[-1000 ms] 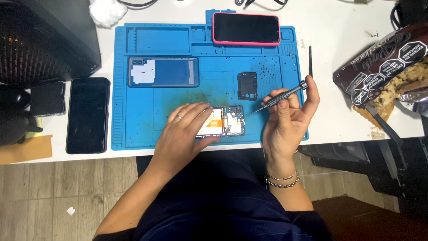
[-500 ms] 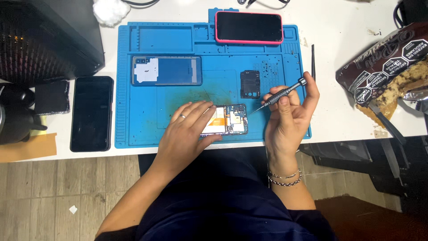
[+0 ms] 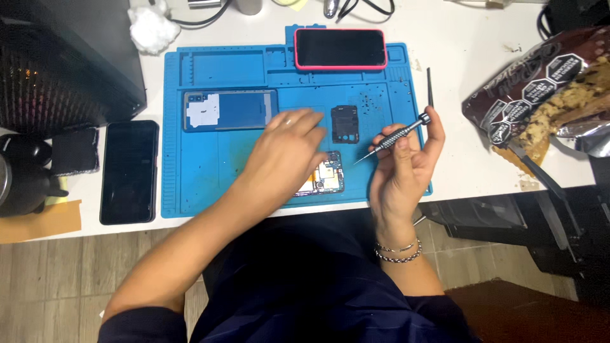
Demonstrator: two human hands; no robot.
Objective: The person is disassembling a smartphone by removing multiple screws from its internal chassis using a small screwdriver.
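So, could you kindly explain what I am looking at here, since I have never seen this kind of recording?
This is one view from a camera worn on a person's head, looking down at their own bare hands. On the white table lies a blue work mat. The left hand rests on an opened phone with its circuit board showing. The right hand holds a small screwdriver. Also on the mat are a phone back cover, a small black part and a phone in a pink case. A black phone lies left of the mat, a snack bag to its right.

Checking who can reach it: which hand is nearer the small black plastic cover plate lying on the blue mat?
Left. The left hand has fingertips just beside the small black plastic cover plate; the right hand, holding a metal screwdriver, sits farther right.
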